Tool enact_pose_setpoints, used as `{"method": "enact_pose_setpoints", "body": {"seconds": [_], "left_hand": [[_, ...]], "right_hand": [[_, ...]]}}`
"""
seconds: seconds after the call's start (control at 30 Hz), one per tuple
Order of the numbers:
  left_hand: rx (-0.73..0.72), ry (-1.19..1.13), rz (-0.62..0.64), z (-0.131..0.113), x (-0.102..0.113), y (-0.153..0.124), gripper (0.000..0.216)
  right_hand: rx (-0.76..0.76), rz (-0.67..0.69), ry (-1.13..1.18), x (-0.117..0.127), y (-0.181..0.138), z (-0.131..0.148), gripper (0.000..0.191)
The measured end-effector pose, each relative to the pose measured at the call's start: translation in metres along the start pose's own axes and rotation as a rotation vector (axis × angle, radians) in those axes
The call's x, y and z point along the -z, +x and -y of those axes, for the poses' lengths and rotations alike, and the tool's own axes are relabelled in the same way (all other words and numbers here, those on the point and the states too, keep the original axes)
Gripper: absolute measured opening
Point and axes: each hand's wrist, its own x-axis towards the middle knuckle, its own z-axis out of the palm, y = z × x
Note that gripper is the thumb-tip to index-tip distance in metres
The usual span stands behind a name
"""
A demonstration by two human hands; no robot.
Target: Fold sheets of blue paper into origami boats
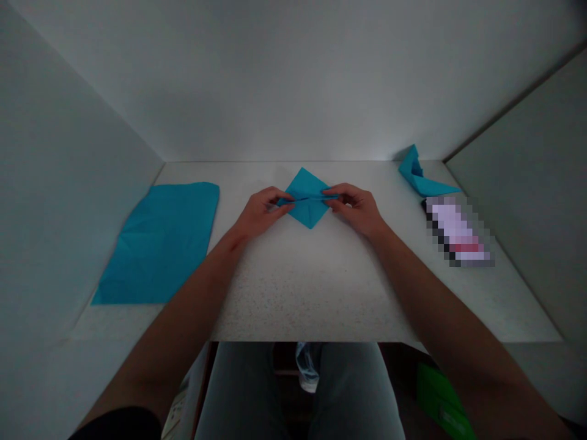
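A folded blue paper (308, 182), diamond-shaped with a raised ridge across its middle, is near the back of the table. My left hand (265, 209) pinches the left end of the ridge between thumb and fingers. At the opposite end, my right hand (355, 206) grips the ridge in the same way. One point of the diamond faces the back wall and another faces me. The fingers cover its left and right corners.
A large blue paper sheet (167, 235) lies to the left. At the back right stands a folded blue paper piece (419, 180), with a pixelated phone (458, 232) before it. White walls enclose the white table (302, 293). A green object (440, 397) is below, right.
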Motion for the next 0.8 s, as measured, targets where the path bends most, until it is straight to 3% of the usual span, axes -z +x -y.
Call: {"method": "enact_pose_setpoints", "body": {"seconds": [0.13,0.3,0.4,0.5,0.57,0.7,0.8], "left_hand": [[0.042,-0.075,-0.119,0.001,-0.003,0.001,0.026],[0.082,-0.273,-0.196,0.006,-0.012,0.002,0.037],[0.043,-0.338,-0.177,0.005,-0.015,0.002,0.045],[0.045,-0.343,-0.094,-0.001,-0.016,0.000,0.037],[0.072,-0.322,-0.029,-0.006,-0.015,-0.001,0.038],[0.113,-0.335,0.001,-0.010,-0.012,-0.002,0.063],[0.128,-0.340,-0.039,-0.009,-0.012,-0.001,0.065]], "right_hand": [[-0.087,-0.053,0.031,-0.003,0.000,0.001,0.038],[-0.044,-0.021,0.120,-0.005,0.000,0.005,0.042],[0.003,-0.012,0.081,-0.008,-0.001,0.009,0.036],[-0.009,0.038,0.026,-0.010,-0.004,0.012,0.035],[-0.032,0.085,0.022,-0.012,-0.005,0.013,0.041],[-0.051,0.093,0.041,-0.013,-0.007,0.013,0.068],[-0.059,0.087,0.021,-0.012,-0.006,0.012,0.062]]}}
